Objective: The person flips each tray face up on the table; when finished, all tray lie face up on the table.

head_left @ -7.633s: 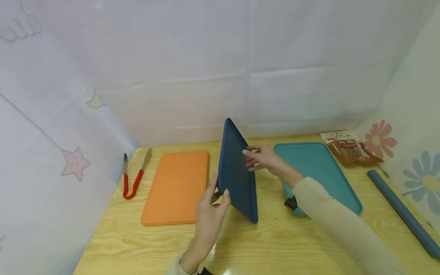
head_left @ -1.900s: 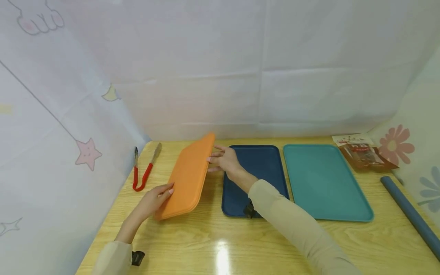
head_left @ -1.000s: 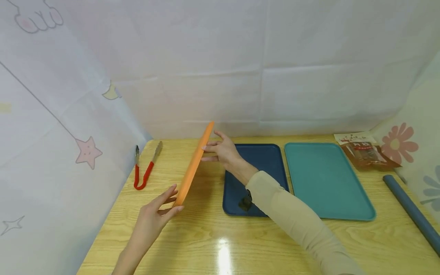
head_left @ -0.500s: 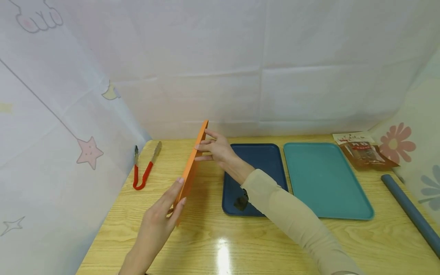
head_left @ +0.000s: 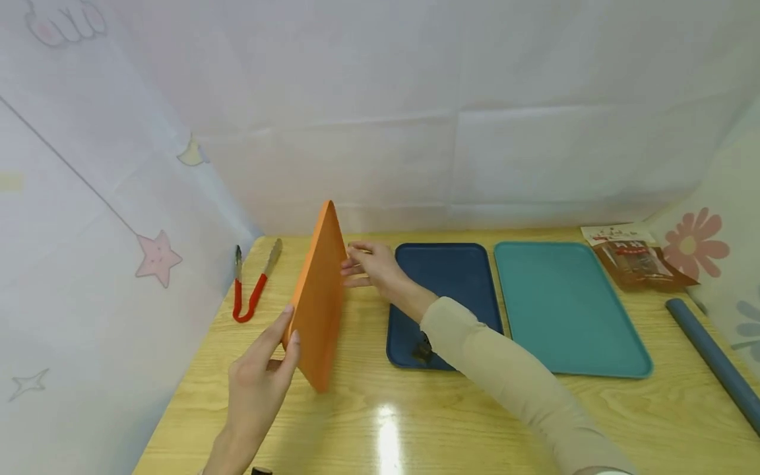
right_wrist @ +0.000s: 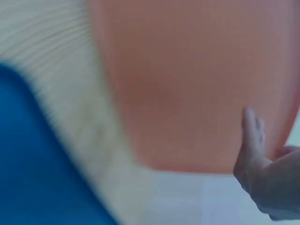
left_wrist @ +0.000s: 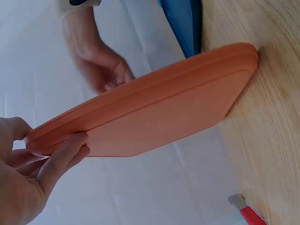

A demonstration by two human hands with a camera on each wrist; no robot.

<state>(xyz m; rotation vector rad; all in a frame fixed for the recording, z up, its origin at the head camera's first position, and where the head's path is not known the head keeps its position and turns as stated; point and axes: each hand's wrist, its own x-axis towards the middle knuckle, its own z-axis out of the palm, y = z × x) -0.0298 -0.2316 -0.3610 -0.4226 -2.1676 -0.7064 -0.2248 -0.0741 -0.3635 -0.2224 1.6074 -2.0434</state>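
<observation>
An orange tray [head_left: 320,297] stands tilted up on its edge over the left part of the table, its inner face turned right. My left hand [head_left: 258,379] grips its near upper corner, thumb on one face and fingers on the other, as the left wrist view also shows. My right hand [head_left: 380,270] is at the inner face near the far edge, fingers loosely extended; whether they touch it I cannot tell. In the right wrist view, the tray's inner face fills much of the picture beside the right hand [right_wrist: 262,173]. A dark blue tray [head_left: 439,264] lies flat under the right forearm.
A teal tray [head_left: 570,303] lies flat right of the blue one. Red-handled tongs [head_left: 248,297] rest at the left edge. A brown food packet [head_left: 638,260] is at the back right, and a grey-blue roll [head_left: 712,363] lies along the right edge. Fabric walls surround the wooden table [head_left: 475,422].
The blue tray, earlier upright in my hands, lies flat on the table. The orange tray has been lifted from flat and turned up on edge, its inner face swinging rightward.
</observation>
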